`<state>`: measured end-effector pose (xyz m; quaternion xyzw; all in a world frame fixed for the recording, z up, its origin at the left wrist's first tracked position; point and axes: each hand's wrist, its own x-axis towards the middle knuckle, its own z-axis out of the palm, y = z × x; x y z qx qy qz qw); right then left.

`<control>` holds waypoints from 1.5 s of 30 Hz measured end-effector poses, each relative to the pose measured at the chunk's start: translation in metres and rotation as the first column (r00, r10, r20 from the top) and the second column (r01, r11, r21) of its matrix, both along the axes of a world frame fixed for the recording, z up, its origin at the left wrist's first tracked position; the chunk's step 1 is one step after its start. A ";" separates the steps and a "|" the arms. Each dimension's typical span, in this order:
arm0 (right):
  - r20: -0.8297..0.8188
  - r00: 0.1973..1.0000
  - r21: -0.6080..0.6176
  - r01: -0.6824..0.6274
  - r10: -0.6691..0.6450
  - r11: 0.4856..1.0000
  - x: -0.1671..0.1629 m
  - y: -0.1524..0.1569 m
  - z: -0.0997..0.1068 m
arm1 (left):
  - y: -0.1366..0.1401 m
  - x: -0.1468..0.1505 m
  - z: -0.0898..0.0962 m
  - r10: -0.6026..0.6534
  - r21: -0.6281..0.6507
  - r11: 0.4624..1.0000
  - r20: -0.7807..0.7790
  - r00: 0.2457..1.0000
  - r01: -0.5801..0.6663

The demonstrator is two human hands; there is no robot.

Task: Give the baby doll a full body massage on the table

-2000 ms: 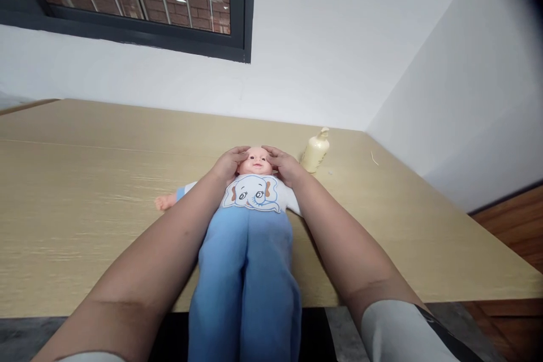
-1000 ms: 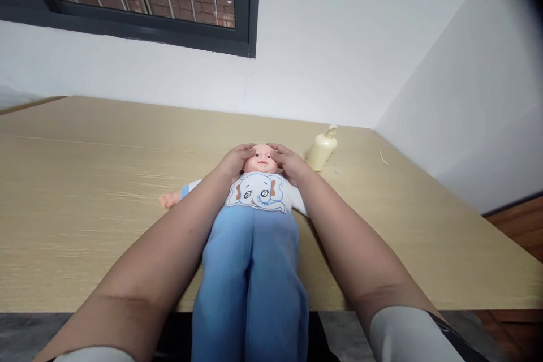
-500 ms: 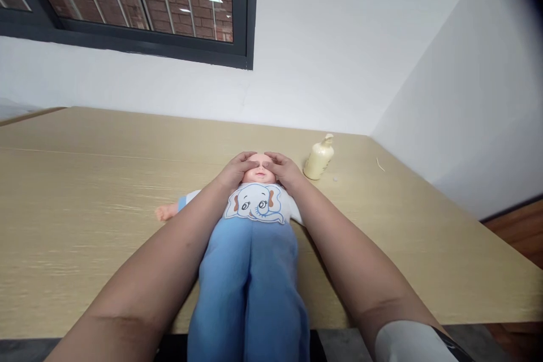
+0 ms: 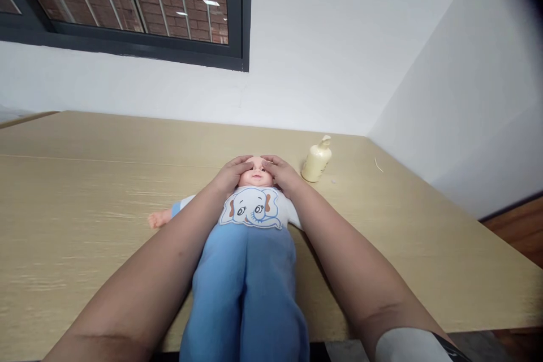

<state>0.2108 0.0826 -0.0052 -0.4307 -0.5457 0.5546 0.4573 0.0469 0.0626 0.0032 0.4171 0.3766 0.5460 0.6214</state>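
Observation:
On its back lies a baby doll (image 4: pixel 257 179) in a white top with an elephant patch (image 4: pixel 251 207) and blue trousers (image 4: pixel 246 277). Its head is at the far end and its legs reach toward me past the table's near edge. My left hand (image 4: pixel 231 173) cups the left side of the doll's head. My right hand (image 4: pixel 283 174) cups the other side. Both thumbs lie across the brow near the eyes, and the fingers curve over the sides of the head. The doll's left-side arm (image 4: pixel 160 218) sticks out past my forearm.
A cream pump bottle (image 4: pixel 317 160) stands on the wooden table (image 4: pixel 407 226) just beyond my right hand. Behind it are a white wall (image 4: pixel 314 56) and a barred window (image 4: pixel 169 0). A thin pale strand (image 4: pixel 378 165) lies farther right.
My thumbs have shifted slightly on the doll's brow, and more of the eye by my right thumb shows. The whole view has moved a little. Both hands stay on the head.

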 end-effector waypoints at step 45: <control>-0.245 0.957 -0.090 -0.180 0.153 0.980 0.009 -0.017 0.014 | -0.004 -0.012 0.001 -0.056 0.009 0.998 0.063 0.996 0.056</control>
